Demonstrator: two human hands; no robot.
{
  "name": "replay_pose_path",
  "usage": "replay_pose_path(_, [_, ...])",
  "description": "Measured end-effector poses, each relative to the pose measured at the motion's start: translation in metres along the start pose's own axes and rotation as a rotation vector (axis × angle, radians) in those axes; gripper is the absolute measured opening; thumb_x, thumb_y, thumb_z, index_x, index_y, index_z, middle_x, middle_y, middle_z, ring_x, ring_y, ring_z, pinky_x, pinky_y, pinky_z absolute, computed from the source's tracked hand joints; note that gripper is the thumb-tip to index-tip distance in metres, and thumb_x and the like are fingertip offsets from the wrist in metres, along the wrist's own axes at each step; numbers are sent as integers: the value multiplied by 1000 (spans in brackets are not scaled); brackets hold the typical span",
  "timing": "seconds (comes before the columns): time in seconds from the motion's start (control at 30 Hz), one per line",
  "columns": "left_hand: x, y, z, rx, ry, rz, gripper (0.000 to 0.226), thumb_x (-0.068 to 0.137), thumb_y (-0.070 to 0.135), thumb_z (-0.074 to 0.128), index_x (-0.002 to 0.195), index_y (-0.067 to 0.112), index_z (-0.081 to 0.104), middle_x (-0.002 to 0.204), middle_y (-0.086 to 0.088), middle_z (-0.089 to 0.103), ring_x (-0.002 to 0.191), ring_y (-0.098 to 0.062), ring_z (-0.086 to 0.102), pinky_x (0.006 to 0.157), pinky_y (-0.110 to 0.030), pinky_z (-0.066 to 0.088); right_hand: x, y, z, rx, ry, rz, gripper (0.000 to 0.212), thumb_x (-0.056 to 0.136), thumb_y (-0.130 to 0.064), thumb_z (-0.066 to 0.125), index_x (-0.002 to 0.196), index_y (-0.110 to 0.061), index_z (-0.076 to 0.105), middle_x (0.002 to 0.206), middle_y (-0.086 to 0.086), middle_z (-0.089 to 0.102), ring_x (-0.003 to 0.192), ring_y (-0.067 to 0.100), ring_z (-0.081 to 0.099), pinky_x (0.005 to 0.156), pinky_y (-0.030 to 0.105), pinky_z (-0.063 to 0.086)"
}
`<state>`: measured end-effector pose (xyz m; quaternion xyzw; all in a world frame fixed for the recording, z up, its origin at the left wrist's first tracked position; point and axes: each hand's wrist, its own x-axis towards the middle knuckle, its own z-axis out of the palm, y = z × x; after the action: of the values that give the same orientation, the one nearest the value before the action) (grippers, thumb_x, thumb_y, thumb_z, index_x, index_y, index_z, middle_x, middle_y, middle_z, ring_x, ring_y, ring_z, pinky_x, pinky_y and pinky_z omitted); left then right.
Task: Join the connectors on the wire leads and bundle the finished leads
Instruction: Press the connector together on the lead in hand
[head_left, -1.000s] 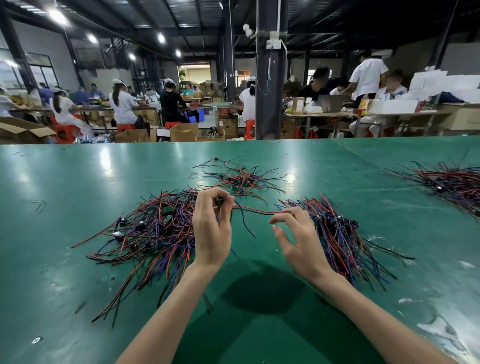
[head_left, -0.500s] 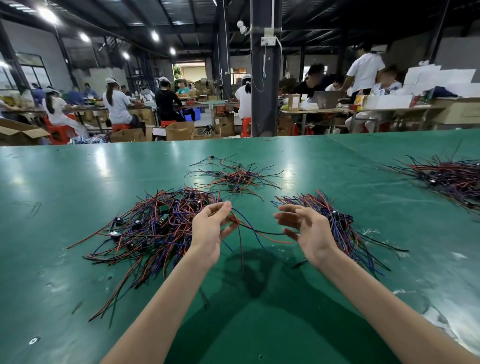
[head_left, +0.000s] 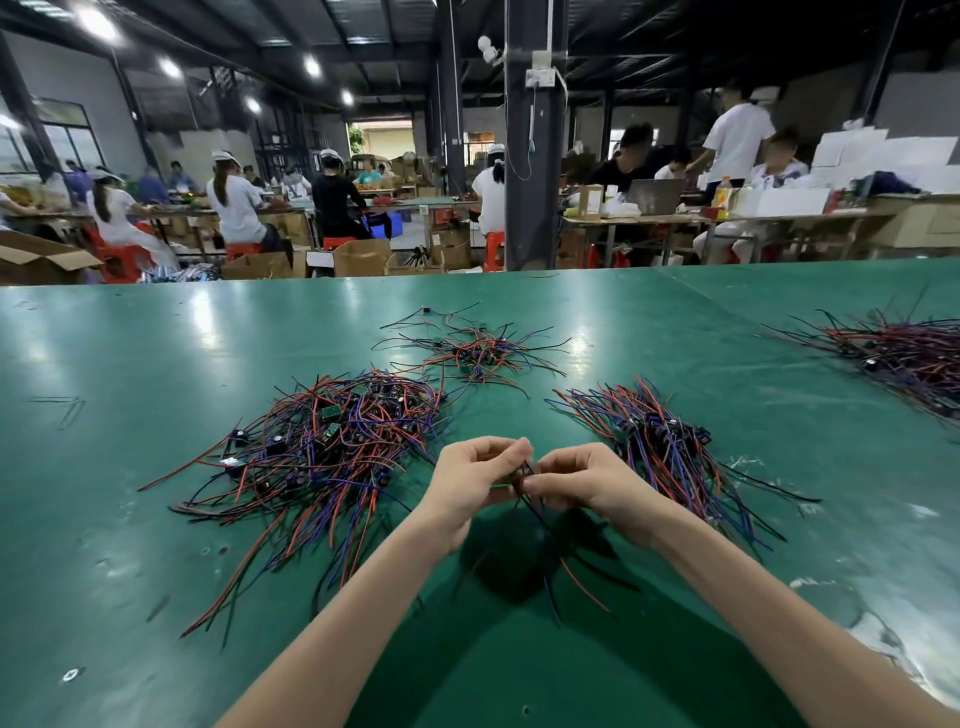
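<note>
Both hands, left hand (head_left: 470, 480) and right hand (head_left: 582, 480), pinch wire leads (head_left: 540, 525) together (connectors hidden); four wire piles lie on the green table (head_left: 156, 353).

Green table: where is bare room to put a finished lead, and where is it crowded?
Bare: table left of the big left pile; the strip between right pile and far-right pile. Crowded: between the near piles, where left hand and right hand pinch the held leads.
</note>
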<state>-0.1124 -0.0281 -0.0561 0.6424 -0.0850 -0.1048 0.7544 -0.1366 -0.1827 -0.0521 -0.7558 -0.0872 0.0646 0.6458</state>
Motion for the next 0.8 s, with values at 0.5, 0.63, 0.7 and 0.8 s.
replay_pose_path(0.5, [2, 6, -4, -74, -21, -25, 10, 90, -3, 56, 96, 1, 63, 88, -15, 64, 65, -11, 63, 63, -21, 56, 5, -2, -14, 394, -3, 193, 13, 77, -1, 62, 86, -12, 59, 68, 5, 67, 54, 9, 56, 54, 21, 48])
replay_pose_path(0.63, [1, 6, -3, -66, -12, -54, 9, 92, -2, 54, 91, 3, 61, 77, -8, 66, 58, -8, 63, 57, -22, 55, 6, -2, -23, 623, -93, 264, 33, 71, -9, 58, 104, -9, 59, 79, 9, 68, 60, 14, 59, 65, 28, 49])
replay_pose_path(0.7, [0, 6, -3, -83, -19, -85, 10, 94, 0, 52, 90, 5, 61, 75, -7, 67, 57, -9, 62, 55, -24, 55, 8, -2, -26, 759, -121, 276, 36, 73, -6, 48, 106, -3, 60, 87, 16, 69, 62, 19, 62, 68, 30, 51])
replay_pose_path(0.8, [-1, 7, -2, -118, -70, -133, 11, 95, 0, 48, 94, 2, 59, 70, -5, 69, 56, -10, 61, 57, -26, 57, 8, -1, -27, 830, -152, 251, 42, 71, 1, 39, 104, 3, 65, 93, 20, 71, 67, 23, 69, 69, 32, 56])
